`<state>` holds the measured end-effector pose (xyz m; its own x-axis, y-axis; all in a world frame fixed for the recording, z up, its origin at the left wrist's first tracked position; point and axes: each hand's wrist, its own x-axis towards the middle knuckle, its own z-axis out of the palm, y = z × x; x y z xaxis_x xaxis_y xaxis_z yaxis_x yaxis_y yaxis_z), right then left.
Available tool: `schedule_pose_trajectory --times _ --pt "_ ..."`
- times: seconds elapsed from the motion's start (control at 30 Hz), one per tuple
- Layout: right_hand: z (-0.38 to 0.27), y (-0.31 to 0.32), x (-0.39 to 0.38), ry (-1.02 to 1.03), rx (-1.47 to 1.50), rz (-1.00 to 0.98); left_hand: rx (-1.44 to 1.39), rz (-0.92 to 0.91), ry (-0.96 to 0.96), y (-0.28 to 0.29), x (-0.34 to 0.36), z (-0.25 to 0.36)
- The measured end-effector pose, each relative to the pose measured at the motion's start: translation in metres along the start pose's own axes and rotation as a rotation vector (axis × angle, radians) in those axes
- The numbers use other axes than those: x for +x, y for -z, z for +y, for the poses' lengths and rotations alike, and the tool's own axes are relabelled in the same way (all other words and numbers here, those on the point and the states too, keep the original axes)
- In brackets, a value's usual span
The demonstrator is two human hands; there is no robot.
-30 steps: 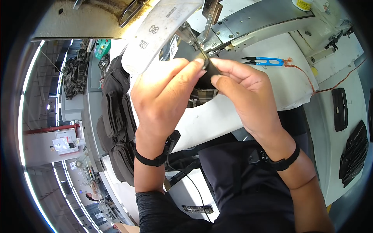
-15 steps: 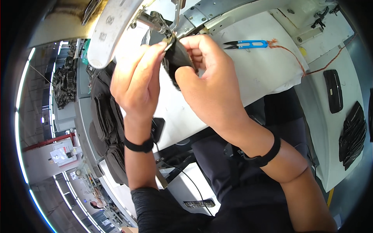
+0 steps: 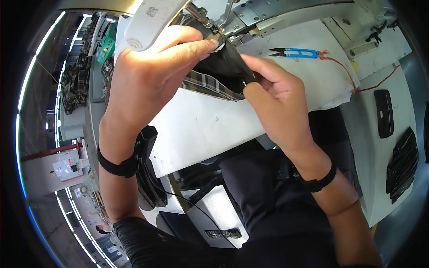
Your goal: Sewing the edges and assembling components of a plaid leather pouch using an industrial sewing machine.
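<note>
A dark piece of fabric (image 3: 225, 67) with a plaid band (image 3: 208, 85) along its lower side lies under the sewing machine's needle area (image 3: 216, 31). My left hand (image 3: 167, 60) pinches its upper edge close beside the presser foot, thumb and fingers together. On the other side, my right hand (image 3: 279, 96) grips the fabric's right edge between thumb and curled fingers. A small bright spot shows on the cloth near the right thumb; I cannot make out what it is. Blue-handled thread snips (image 3: 295, 53) rest on the white work surface, right of the machine, beyond my right hand.
Orange-brown thread (image 3: 342, 67) trails from the snips. On the side table at right lie a flat dark piece (image 3: 383, 113) and a stack of shiny black pieces (image 3: 402, 165). Dark garment pieces (image 3: 149, 183) hang below my left forearm. A cable (image 3: 192, 202) crosses beneath the table.
The fabric now spreads wider between my hands, showing the plaid band. My right hand has moved right; my left forearm has swung outward to the left. The view has shifted a little.
</note>
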<state>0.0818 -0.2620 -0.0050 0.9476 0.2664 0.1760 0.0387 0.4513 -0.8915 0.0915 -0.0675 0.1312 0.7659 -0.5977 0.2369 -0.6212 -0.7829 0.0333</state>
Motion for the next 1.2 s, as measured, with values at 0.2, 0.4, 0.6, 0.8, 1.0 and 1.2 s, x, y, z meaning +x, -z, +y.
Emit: schedule_pose_trajectory --times 0.2,0.4,0.6,0.8,1.0,1.2 --pt "-0.002 0.001 0.004 -0.138 0.115 0.082 0.007 -0.017 0.026 0.0 0.003 0.004" --pt "0.0 -0.003 0.016 -0.114 0.108 0.075 0.052 0.051 0.227 -0.005 0.008 0.025" --pt "-0.005 -0.004 0.016 -0.051 0.029 0.067 0.043 0.209 0.397 -0.021 0.011 0.049" --pt "-0.002 -0.007 0.018 -0.07 0.122 0.096 0.112 0.459 0.571 -0.053 0.02 0.076" --pt "-0.009 -0.004 0.015 -0.126 0.122 0.046 0.117 0.55 0.763 -0.067 0.031 0.096" --pt "-0.023 -0.01 0.017 -0.121 0.323 0.086 0.193 0.449 0.731 -0.061 0.035 0.104"
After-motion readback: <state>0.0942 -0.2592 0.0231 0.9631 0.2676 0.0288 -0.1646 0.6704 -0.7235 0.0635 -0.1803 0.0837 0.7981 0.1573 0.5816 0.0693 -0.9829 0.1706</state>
